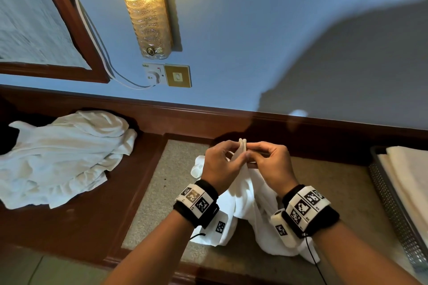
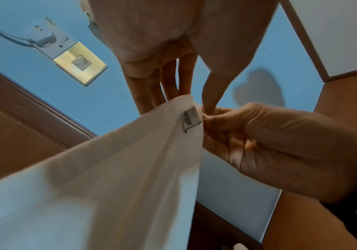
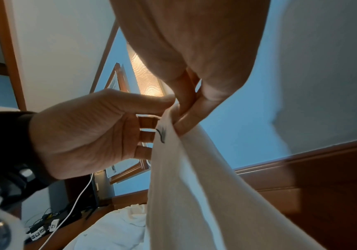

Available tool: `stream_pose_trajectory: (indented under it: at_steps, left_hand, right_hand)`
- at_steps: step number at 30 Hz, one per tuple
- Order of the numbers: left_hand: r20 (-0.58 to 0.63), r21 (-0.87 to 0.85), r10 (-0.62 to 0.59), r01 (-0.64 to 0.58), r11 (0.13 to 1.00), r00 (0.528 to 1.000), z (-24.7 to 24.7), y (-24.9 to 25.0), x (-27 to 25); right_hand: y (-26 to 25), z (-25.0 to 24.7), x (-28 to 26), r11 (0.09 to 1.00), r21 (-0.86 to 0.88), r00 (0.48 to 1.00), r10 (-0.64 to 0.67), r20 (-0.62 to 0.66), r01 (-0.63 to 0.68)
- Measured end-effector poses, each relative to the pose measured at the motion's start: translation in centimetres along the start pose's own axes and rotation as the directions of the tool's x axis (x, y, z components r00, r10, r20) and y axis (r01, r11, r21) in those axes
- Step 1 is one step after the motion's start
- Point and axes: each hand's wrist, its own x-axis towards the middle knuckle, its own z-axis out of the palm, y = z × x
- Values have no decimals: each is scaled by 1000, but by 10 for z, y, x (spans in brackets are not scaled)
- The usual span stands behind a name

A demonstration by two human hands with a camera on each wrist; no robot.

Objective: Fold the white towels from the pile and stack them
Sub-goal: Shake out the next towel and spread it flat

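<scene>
A white towel (image 1: 246, 201) hangs from both hands over the beige table pad (image 1: 166, 183), its lower part bunched on the pad. My left hand (image 1: 239, 154) and right hand (image 1: 251, 149) meet above it, each pinching the towel's top corners, which poke up between the fingertips. In the left wrist view the left hand (image 2: 190, 104) holds the towel (image 2: 109, 169) by the corner with a small label (image 2: 191, 118), and the right hand (image 2: 259, 135) pinches right beside it. The right wrist view shows the right hand (image 3: 181, 118) pinching the towel (image 3: 184, 186). The crumpled towel pile (image 1: 62, 155) lies at the left.
A dark mesh basket (image 1: 391, 210) at the right edge holds folded towels (image 1: 410, 176). A raised wooden ledge (image 1: 301, 127) runs along the wall behind the pad. On the wall are a lit lamp (image 1: 146, 7), a socket with a white cable (image 1: 152, 75) and a framed picture (image 1: 34, 18).
</scene>
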Motion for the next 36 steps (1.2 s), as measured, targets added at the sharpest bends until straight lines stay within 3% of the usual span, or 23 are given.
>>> stream_pose_trajectory:
  at_steps: [7, 10, 13, 16, 19, 23, 30, 33, 36]
  left_hand:
    - [7, -147, -139, 139, 979, 990, -3, -6, -1]
    - [105, -259, -156, 179, 949, 982, -9, -6, 1]
    - [129, -334, -154, 189, 924, 980, -11, -3, 2]
    - [40, -358, -156, 160, 920, 987, -11, 6, 2]
    - [-92, -184, -140, 121, 975, 986, -6, 17, 3]
    - [-221, 2, -93, 96, 995, 971, 2, 17, -3]
    - [-148, 178, -213, 237, 955, 966, 8, -11, -10]
    - [-42, 415, -285, 276, 867, 958, 11, -26, -13]
    - [69, 552, -347, 254, 794, 935, 3, -56, -27]
  right_hand:
    - [-3, -3, 11, 998, 43, 997, 34, 67, -37]
    - [-3, -10, 21, 995, -92, 986, -24, 168, 40]
    - [-7, -9, 26, 975, -189, 961, -68, 267, 121]
    - [-10, -7, 31, 978, -167, 966, -79, 245, 122]
    - [-15, -2, 34, 976, -171, 967, -89, 241, 133]
    - [-29, 5, 38, 979, -123, 981, -147, 124, 162]
    - [-56, 3, 56, 975, -100, 976, -206, -75, 198]
    - [-70, -4, 68, 970, -83, 938, -240, -249, 227]
    - [-87, -22, 82, 952, -60, 844, -293, -449, 299]
